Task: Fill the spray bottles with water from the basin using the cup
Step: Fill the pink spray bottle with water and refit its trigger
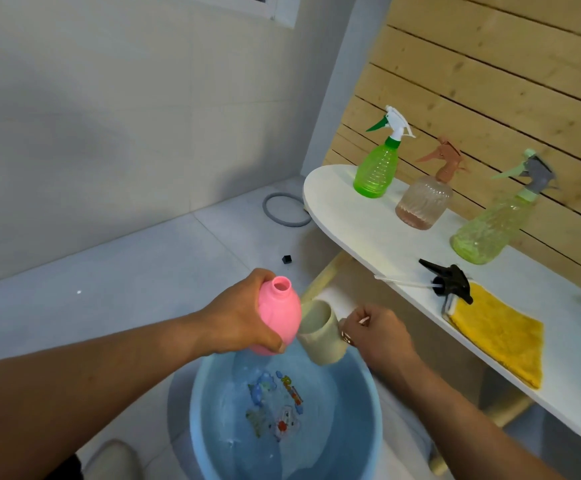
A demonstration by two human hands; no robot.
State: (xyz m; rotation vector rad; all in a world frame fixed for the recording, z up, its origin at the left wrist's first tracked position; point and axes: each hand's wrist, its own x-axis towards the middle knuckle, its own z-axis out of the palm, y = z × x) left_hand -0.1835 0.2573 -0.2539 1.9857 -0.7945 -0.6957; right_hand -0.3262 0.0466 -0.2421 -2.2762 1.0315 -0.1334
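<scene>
**Pink bottle in hand, pour not yet begun**

Left hand (244,313) wraps the uncapped pink bottle (277,315), held tilted over the blue basin (213,410), which holds water. Right hand (374,332) grips the handle of the beige cup (320,336), its rim beside the bottle's body, below the neck; no stream visible. Contents of the cup cannot be made out.

On the white surface (368,237): green bottle (375,168), brownish bottle (422,202) with some liquid at the bottom, pale green bottle (486,230), all capped. A loose black sprayer head (450,284) lies beside a yellow cloth (497,336). Judged early-to-middle; fill levels mostly unclear.

yellow cloth (498,336) on white shelf (362,216)
</scene>
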